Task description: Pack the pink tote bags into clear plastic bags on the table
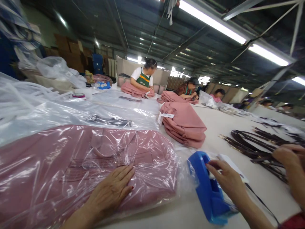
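One pink garment [100, 162] lies bagged under our flat left hand [111, 189]; our right hand [225, 178] grips the blue tape dispenser [208, 190] (bag mouth unsealed, folded stack [184, 125] unbagged).

A: Left hand [111, 189]?
B: Lower centre of frame, palm down, fingers [125, 173] spread flat, forearm running off the bottom edge.
A: Right hand [225, 178]?
B: Lower right, reaching leftward, fingers curled, forearm angling to the bottom-right corner.
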